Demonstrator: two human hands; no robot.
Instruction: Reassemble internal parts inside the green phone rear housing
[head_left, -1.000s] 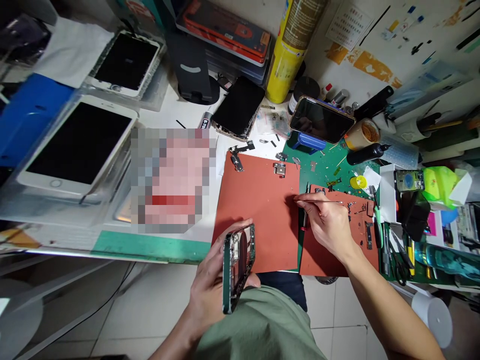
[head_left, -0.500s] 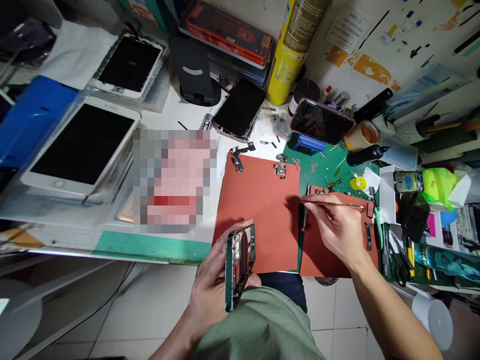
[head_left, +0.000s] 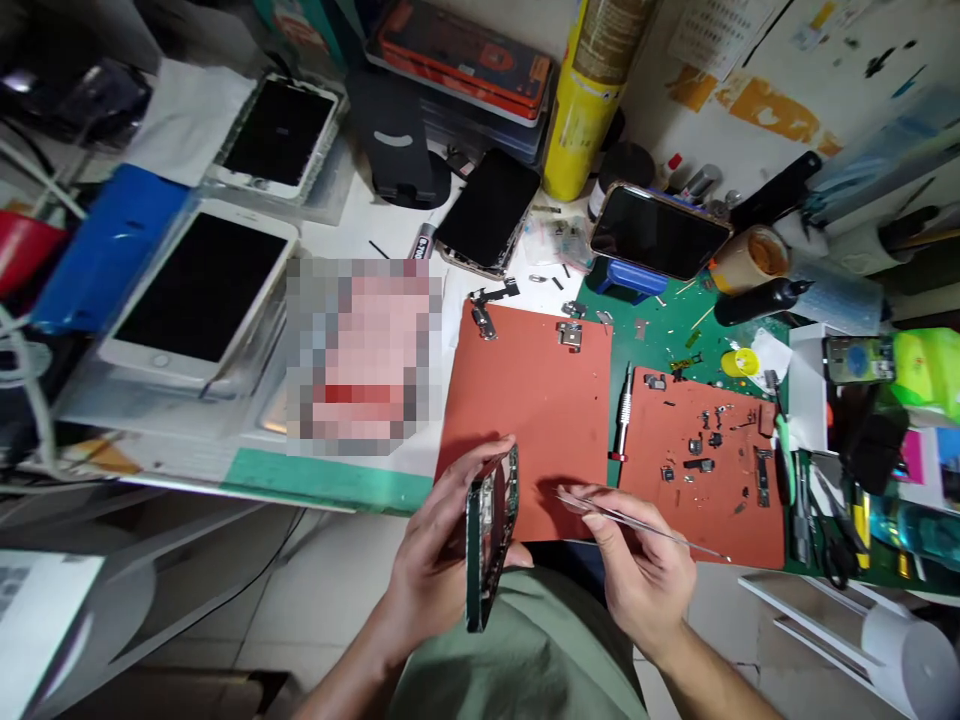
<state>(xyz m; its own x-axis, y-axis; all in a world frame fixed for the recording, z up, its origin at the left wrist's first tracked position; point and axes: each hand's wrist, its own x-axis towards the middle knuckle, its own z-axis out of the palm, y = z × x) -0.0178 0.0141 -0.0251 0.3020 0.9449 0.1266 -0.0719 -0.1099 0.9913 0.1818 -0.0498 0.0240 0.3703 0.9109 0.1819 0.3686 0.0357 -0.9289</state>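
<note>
My left hand (head_left: 435,560) is wrapped round an opened phone (head_left: 491,540) with a dark green frame, tilted on edge above my lap so its inner parts face right. In my right hand (head_left: 649,570) is a pair of thin metal tweezers (head_left: 645,523), pinched between thumb and fingers, lying sideways. A tiny speck shows at their right tip; I cannot make out what it is. The hand is over the front edge of the large red-brown mat (head_left: 532,400), right of the phone and apart from it.
Small phone parts (head_left: 699,465) lie on a smaller red-brown mat (head_left: 720,520). A screwdriver (head_left: 624,410) stands between the mats. Behind are a dark phone (head_left: 491,212) and a propped phone (head_left: 658,232). To the left lies a white phone (head_left: 199,290); scissors (head_left: 836,550) are far right.
My right hand has moved left and toward me with the tweezers, away from the small mat, uncovering its parts. My left hand still holds the phone. The view has shifted slightly.
</note>
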